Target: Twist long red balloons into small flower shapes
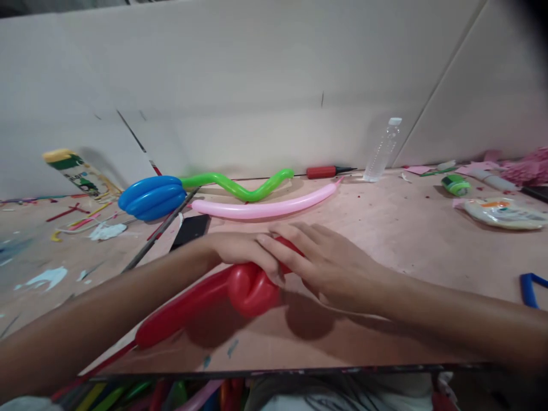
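A clear bottle point(382, 151) stands near the wall point(257, 74), left of a small green object point(456, 184), possibly a container.

Soft, fairly dim light from above lays dark shadows point(310, 319) beneath the red balloon point(252, 297) at lower centre and pale glints on the blue balloon point(152, 197) at left, while wide-angle distortion slants the bottle point(382, 151) at upper right, below a blurred black corner point(533, 25)

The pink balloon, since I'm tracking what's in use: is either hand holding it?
No: the pink balloon lies on the table, while the left hand and right hand are on the red balloon.
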The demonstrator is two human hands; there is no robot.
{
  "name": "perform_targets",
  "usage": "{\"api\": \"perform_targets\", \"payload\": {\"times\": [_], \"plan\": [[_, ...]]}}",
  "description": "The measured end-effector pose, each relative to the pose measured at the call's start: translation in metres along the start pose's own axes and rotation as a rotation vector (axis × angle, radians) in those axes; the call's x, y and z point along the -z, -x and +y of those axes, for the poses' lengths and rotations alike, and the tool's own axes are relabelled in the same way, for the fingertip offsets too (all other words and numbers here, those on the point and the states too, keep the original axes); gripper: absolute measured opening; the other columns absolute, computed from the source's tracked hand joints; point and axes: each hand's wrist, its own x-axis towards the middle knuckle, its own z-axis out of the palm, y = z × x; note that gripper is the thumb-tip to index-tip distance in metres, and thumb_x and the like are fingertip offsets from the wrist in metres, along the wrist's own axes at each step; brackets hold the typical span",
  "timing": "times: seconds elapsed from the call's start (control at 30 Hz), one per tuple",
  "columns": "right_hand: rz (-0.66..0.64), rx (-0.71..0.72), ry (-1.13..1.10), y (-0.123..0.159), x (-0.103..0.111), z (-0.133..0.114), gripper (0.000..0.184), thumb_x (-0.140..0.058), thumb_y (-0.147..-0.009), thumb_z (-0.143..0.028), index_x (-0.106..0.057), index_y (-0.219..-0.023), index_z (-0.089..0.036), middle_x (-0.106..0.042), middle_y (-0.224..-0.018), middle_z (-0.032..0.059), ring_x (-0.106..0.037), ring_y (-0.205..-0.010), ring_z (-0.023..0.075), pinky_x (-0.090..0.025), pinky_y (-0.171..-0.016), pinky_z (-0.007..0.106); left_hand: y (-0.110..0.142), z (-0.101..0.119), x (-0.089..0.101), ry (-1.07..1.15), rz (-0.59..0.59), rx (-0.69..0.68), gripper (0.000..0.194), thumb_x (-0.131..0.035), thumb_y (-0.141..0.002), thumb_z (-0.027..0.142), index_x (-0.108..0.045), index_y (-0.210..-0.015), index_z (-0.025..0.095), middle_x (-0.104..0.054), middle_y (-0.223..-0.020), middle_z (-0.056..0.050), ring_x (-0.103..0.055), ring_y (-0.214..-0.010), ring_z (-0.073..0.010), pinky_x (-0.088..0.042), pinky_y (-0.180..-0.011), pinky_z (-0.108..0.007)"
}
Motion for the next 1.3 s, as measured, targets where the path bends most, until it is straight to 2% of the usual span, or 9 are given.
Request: {"api": "perform_targets", "payload": {"times": [0.1, 0.27, 0.5, 0.63, 0.73, 0.87, 1.0, 1.13, 1.3], "plan": [[-0.027, -0.099, 0.046, 0.012, -0.001, -0.011, 0.07, -0.056, -0.085, -0.008, -0.04, -0.152, -0.011, -0.063, -0.131, 0.0183, -0.058, -0.11, 0.0322, -0.053, -0.093, 0.048, -0.005, -0.017, -0.023, 0.187, -0.212, 0.121, 0.011, -0.077, -0.062, 0.018, -0.078, -0.072, 0.021, -0.077, -0.076, 0.0, -0.071, -0.074, -0.0208, -0.059, -0.073, -0.03], [-0.035, -0.099, 0.059, 0.022, -0.007, -0.019, 0.064, -0.056, -0.086, -0.007, -0.043, -0.148, -0.012, -0.065, -0.123, 0.0177, -0.057, -0.101, 0.0315, -0.053, -0.082, 0.046, 0.003, -0.035, -0.038, 0.394, -0.247, 0.22, 0.018, -0.08, -0.062, 0.021, -0.077, -0.08, 0.021, -0.076, -0.081, 0.001, -0.07, -0.081, -0.0215, -0.058, -0.083, -0.034], [-0.144, -0.239, 0.046, 0.025, -0.01, 0.007, 0.059, -0.058, -0.08, -0.002, -0.054, -0.137, -0.016, -0.064, -0.111, 0.0127, -0.057, -0.097, 0.0285, -0.052, -0.07, 0.038, 0.006, -0.018, -0.031, -0.061, -0.055, 0.061, 0.04, -0.077, -0.075, 0.026, -0.069, -0.114, 0.022, -0.072, -0.117, -0.003, -0.063, -0.113, -0.0264, -0.049, -0.104, -0.039], [-0.157, -0.313, 0.095, 0.025, -0.004, 0.016, 0.049, -0.066, -0.082, -0.012, -0.057, -0.13, -0.019, -0.062, -0.109, 0.0112, -0.059, -0.094, 0.0282, -0.049, -0.063, 0.036, 0.017, -0.012, -0.054, -0.199, 0.246, 0.087, 0.039, -0.061, -0.08, 0.017, -0.066, -0.119, 0.023, -0.071, -0.123, -0.005, -0.065, -0.11, -0.0266, -0.051, -0.098, -0.04], [-0.179, -0.345, 0.099, 0.025, -0.003, 0.013, 0.042, -0.065, -0.083, -0.015, -0.059, -0.124, -0.02, -0.062, -0.111, 0.0116, -0.06, -0.093, 0.0275, -0.049, -0.061, 0.035, 0.024, -0.021, -0.073, -0.182, 0.349, 0.036, 0.045, -0.066, -0.076, 0.017, -0.063, -0.121, 0.023, -0.071, -0.125, -0.006, -0.066, -0.109, -0.0274, -0.052, -0.095, -0.04], [-0.13, -0.386, 0.092, 0.027, -0.01, 0.0, 0.074, -0.059, -0.077, -0.007, -0.041, -0.147, -0.016, -0.062, -0.122, 0.0152, -0.06, -0.103, 0.0299, -0.055, -0.063, 0.037, 0.023, -0.033, -0.079, -0.214, 0.409, 0.034, 0.054, -0.084, -0.073, 0.037, -0.062, -0.12, 0.022, -0.071, -0.123, -0.007, -0.066, -0.106, -0.0289, -0.053, -0.093, -0.04], [-0.067, -0.402, 0.062, 0.025, -0.022, -0.009, 0.111, -0.061, -0.062, -0.007, -0.011, -0.161, -0.007, -0.051, -0.143, 0.0227, -0.052, -0.119, 0.0362, -0.061, -0.077, 0.045, 0.021, -0.037, -0.072, -0.203, 0.447, -0.004, 0.038, -0.077, -0.078, 0.036, -0.062, -0.108, 0.019, -0.071, -0.11, -0.006, -0.065, -0.1, -0.0272, -0.051, -0.091, -0.039], [-0.1, -0.362, 0.067, 0.02, -0.027, -0.01, 0.106, -0.063, -0.063, -0.007, -0.021, -0.16, -0.009, -0.051, -0.142, 0.0224, -0.05, -0.118, 0.0368, -0.06, -0.089, 0.051, 0.023, -0.035, -0.065, -0.156, 0.448, -0.043, 0.031, -0.067, -0.073, 0.024, -0.06, -0.103, 0.018, -0.069, -0.106, -0.004, -0.063, -0.099, -0.0253, -0.049, -0.092, -0.038], [-0.148, -0.382, 0.056, 0.018, -0.032, -0.007, 0.098, -0.057, -0.067, -0.002, -0.031, -0.16, -0.02, -0.049, -0.145, 0.0186, -0.05, -0.12, 0.0345, -0.06, -0.086, 0.047, 0.029, -0.037, -0.055, -0.165, 0.404, -0.019, 0.041, -0.059, -0.067, 0.015, -0.061, -0.107, 0.02, -0.068, -0.109, 0.0, -0.061, -0.1, -0.0226, -0.048, -0.093, -0.034]]}}
